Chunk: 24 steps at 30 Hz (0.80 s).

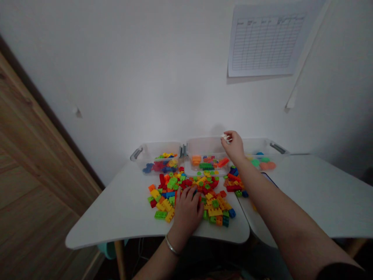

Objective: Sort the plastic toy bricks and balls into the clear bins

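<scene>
A heap of colourful toy building bricks (214, 212) lies on the white table in front of me. My left hand (188, 208) rests palm down on the heap, its fingers apart and touching the bricks. Their tips are partly lost among the pieces. Raised above the back of the table, my right hand (234, 147) pinches a small white piece (225, 137) between thumb and fingers. Its exact kind is too small to tell. Behind and below that hand stands a clear plastic bin (201, 144) holding orange, red and green bricks.
Another clear bin (142, 151) at the back left holds blue, red and yellow pieces. Green and orange rounded pieces (267, 166) show at the right end of the bins. A second white table (320, 194) adjoins on the right. A printed sheet (265, 46) hangs on the wall.
</scene>
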Each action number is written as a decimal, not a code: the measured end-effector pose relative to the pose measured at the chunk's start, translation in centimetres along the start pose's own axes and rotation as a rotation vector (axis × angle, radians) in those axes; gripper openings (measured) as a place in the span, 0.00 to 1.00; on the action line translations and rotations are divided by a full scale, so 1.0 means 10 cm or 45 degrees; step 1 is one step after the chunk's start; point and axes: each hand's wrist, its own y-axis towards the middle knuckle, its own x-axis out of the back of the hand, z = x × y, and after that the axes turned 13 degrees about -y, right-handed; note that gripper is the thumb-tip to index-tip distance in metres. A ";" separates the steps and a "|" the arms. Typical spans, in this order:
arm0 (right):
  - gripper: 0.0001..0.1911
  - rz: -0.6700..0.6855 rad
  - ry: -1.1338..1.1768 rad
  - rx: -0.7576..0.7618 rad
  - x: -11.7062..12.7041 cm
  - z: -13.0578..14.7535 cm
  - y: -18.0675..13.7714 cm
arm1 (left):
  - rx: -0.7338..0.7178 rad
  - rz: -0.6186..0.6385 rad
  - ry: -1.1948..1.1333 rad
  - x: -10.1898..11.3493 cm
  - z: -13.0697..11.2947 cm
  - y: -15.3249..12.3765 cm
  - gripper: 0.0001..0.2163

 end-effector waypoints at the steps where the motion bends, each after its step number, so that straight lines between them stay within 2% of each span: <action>1: 0.14 0.086 -0.050 -0.012 -0.05 -0.02 0.03 | -0.002 -0.004 -0.003 0.00 0.00 0.00 0.12; 4: 0.13 0.298 -0.229 -0.075 -0.15 -0.07 0.06 | -0.011 -0.018 -0.009 0.01 0.01 0.00 0.12; 12: 0.13 0.644 -0.534 -0.148 -0.13 -0.03 0.07 | 0.011 -0.019 -0.031 0.00 0.01 -0.01 0.12; 14: 0.12 0.635 -0.550 -0.128 -0.12 -0.03 0.07 | 0.018 -0.013 -0.032 -0.01 0.01 -0.01 0.13; 19: 0.11 0.414 -0.570 -0.009 -0.12 -0.04 0.06 | 0.011 -0.012 -0.030 0.00 0.00 -0.01 0.13; 24: 0.12 0.241 -0.178 -0.103 0.01 -0.02 -0.03 | 0.002 -0.020 -0.012 0.00 0.00 0.00 0.12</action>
